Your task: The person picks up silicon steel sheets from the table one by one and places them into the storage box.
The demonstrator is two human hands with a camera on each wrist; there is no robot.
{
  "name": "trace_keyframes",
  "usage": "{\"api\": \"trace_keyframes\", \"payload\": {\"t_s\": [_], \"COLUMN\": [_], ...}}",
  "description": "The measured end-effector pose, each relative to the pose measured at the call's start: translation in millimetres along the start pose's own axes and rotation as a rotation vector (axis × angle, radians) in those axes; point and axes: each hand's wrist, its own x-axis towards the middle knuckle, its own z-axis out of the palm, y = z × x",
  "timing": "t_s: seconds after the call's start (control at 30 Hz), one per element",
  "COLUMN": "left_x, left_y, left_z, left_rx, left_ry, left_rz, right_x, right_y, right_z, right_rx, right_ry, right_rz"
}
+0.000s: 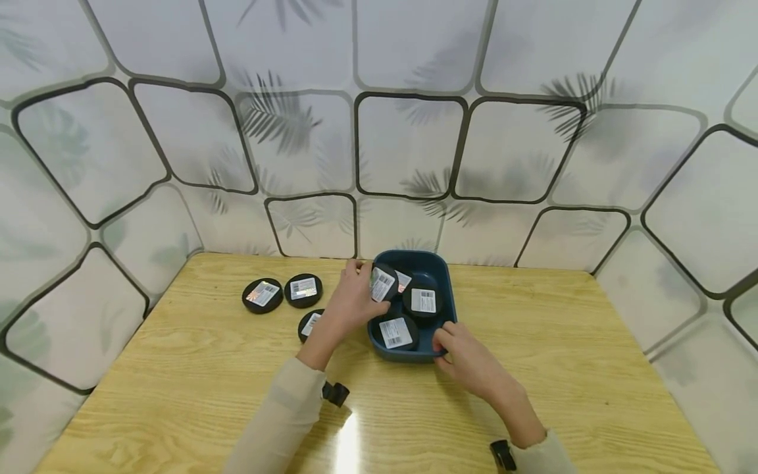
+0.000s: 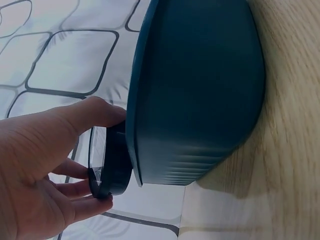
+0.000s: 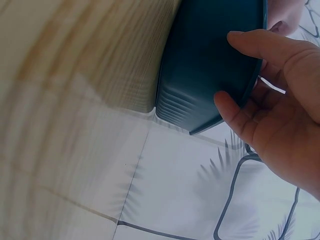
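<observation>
While your left hand (image 1: 352, 296) pinches a black disc (image 1: 383, 284), thumb on one edge and fingers curled on the far one, your right hand (image 1: 470, 362) grips the near right corner of the blue bin (image 1: 408, 357). Disc location: centre of the head view, at the bin's left rim; you cannot tell whether they touch. Two binned discs (image 1: 423, 301) show plainly, a third only in part; three loose discs (image 1: 262, 295) lie on the surface (image 1: 533, 329), left of centre.

Handling, judged by look: disc stiff, probably fairly light, contents unknown. Its smooth side could slip under a shallow pinch. Best hold: across the diameter, your fingertips on the side wall, off the label. Bin seems light plastic, apt to slide; steady it by its rim.
</observation>
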Motion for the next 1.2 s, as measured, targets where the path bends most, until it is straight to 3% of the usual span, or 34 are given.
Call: {"api": "trace_keyframes", "payload": {"t_s": [0.27,0.7,1.2], "left_x": [12.4,29.7,46.1], "left_y": [-2.9,-4.4,-10.7], "left_z": [3.4,13.9,34.2], "left_rx": [-0.01,0.019,0.065], "left_ry": [-0.014,0.048,0.018], "left_rz": [-0.001,0.082,0.18], "right_x": [-0.5,-0.8,-0.4], "right_y": [0.6,1.1,3.3], "right_z": [-0.7,-1.3,-0.9], "right_rx": [0.001,0.002,0.007], "right_ry": [0.013,0.015,0.016], "right_rz": [-0.019,-0.032,-0.047]}}
